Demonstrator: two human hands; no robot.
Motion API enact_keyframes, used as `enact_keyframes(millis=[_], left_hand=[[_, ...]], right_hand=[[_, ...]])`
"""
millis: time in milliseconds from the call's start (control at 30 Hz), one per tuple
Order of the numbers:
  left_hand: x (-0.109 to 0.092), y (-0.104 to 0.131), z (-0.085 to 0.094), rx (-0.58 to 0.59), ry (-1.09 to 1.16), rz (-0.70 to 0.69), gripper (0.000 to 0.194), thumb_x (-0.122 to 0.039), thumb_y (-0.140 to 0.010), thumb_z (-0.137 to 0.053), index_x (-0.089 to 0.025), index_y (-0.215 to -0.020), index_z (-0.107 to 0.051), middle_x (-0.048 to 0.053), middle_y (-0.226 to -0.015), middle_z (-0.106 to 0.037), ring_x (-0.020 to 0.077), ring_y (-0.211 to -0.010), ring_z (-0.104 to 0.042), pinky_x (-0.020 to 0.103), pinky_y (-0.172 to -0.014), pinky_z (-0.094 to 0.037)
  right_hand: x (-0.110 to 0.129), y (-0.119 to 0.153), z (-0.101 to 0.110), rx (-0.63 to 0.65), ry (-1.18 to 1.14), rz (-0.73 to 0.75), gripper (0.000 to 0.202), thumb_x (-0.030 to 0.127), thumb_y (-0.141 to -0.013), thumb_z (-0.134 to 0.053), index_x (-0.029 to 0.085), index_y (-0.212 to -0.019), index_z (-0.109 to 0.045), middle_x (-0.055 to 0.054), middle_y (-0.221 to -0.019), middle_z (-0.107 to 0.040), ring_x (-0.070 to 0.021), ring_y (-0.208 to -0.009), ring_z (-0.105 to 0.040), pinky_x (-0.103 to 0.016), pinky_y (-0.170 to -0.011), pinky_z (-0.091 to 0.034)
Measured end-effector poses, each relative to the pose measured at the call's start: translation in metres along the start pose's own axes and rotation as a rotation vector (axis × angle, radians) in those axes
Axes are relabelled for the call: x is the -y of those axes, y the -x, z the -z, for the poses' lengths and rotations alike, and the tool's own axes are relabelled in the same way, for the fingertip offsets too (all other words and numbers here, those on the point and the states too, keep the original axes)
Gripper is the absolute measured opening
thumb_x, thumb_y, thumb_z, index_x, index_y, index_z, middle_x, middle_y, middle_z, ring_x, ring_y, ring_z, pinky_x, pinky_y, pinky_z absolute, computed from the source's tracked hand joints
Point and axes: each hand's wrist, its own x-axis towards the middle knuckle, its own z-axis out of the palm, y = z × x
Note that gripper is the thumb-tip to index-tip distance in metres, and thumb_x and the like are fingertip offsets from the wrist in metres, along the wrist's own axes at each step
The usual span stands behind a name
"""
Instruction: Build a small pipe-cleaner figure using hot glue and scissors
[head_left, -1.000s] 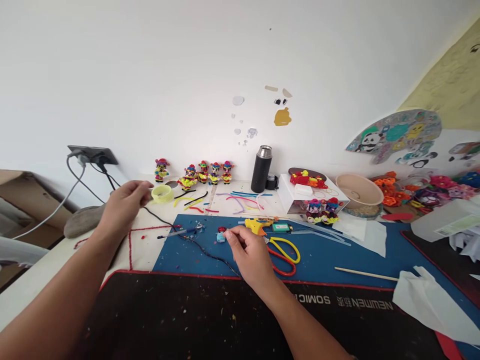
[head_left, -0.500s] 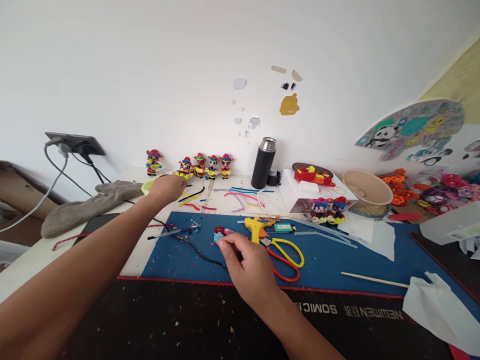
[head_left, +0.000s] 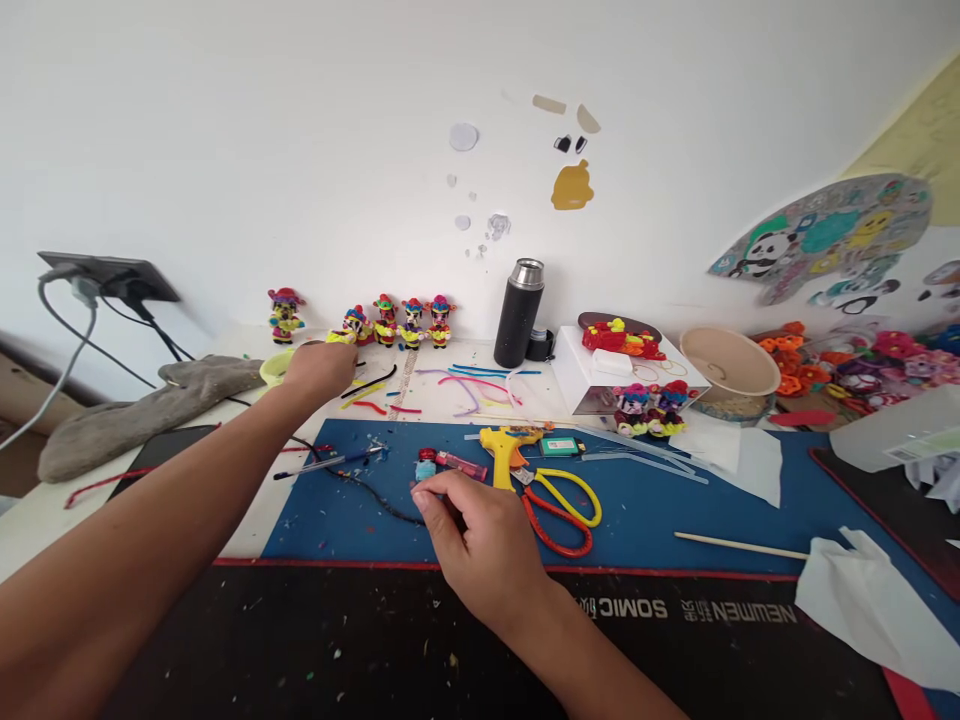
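Note:
My left hand (head_left: 321,368) reaches across to the back left, beside a yellow bowl (head_left: 276,368) and just in front of a small pipe-cleaner figurine (head_left: 355,322). Its fingertips are hidden behind the back of the hand. Over the blue mat, my right hand (head_left: 480,525) is closed, thumb and forefinger pressed together; anything between them is too small to make out. Just beyond those fingertips is a small light-blue piece with a red top (head_left: 425,466), next to a pink lighter (head_left: 462,464).
Along the wall stand more figurines (head_left: 412,323) and a black flask (head_left: 520,315). Pipe cleaners (head_left: 480,385) lie before them. On the blue mat (head_left: 630,520) are a yellow glue gun (head_left: 510,445), scissors (head_left: 568,510) and a pen (head_left: 330,464). A white box (head_left: 574,375) stands behind.
The view has shifted, so most things appear farther left. My right fingertips now sit slightly nearer me than the light-blue piece, and more of the lighter shows. My left hand stays near the figurines.

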Motion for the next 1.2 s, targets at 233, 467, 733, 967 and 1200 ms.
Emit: enact_keyframes(millis=[233,467,733,967,1200], left_hand=[[-0.014,0.042,0.032,-0.264,0.301,-0.02,0.032,-0.036,-0.094,-0.048,-0.02,-0.111,-0.07,0.013,-0.104,-0.082,0.035,-0.099,-0.074,0.04,-0.083,-0.054],[-0.049,0.145,0.049,-0.223,0.87,-0.216,0.028,-0.052,-0.088,-0.059,-0.027,-0.091,-0.069,0.003,-0.079,-0.076,0.0246,-0.074,-0.067,0.033,-0.069,-0.052],[-0.062,0.176,0.003,-0.144,1.343,-0.165,0.03,-0.053,-0.091,-0.069,-0.024,-0.099,-0.068,0.0,-0.074,-0.07,0.0206,-0.072,-0.067,0.03,-0.067,-0.052],[-0.07,0.181,-0.006,-0.132,1.226,-0.224,0.028,-0.051,-0.095,-0.063,-0.024,-0.102,-0.07,0.0,-0.077,-0.071,0.0209,-0.073,-0.067,0.031,-0.07,-0.052],[-0.077,0.188,-0.003,-0.171,1.102,-0.314,0.024,-0.048,-0.098,-0.059,-0.027,-0.099,-0.071,-0.001,-0.079,-0.073,0.0209,-0.072,-0.068,0.03,-0.068,-0.052]], right_hand=[[0.001,0.0,0.001,0.027,-0.042,-0.054,0.025,0.036,-0.108,-0.056,0.024,-0.103,-0.077,-0.002,-0.084,-0.081,-0.0188,-0.075,-0.076,-0.027,-0.07,-0.051],[0.001,-0.004,0.004,0.028,-0.131,-0.17,0.029,0.042,-0.106,-0.056,0.023,-0.1,-0.077,-0.003,-0.084,-0.079,-0.0189,-0.072,-0.07,-0.03,-0.071,-0.053],[-0.008,-0.011,0.006,0.006,-0.293,-0.318,0.033,0.047,-0.103,-0.059,0.019,-0.097,-0.073,0.003,-0.06,-0.057,-0.0132,-0.054,-0.052,-0.025,-0.053,-0.038],[-0.013,-0.012,0.003,0.038,-0.357,-0.339,0.033,0.048,-0.102,-0.061,0.018,-0.102,-0.072,0.002,-0.067,-0.059,-0.0126,-0.055,-0.056,-0.024,-0.053,-0.041],[-0.015,-0.011,-0.001,0.047,-0.381,-0.357,0.031,0.048,-0.099,-0.065,0.019,-0.104,-0.072,0.002,-0.067,-0.062,-0.0128,-0.055,-0.056,-0.024,-0.052,-0.042]])
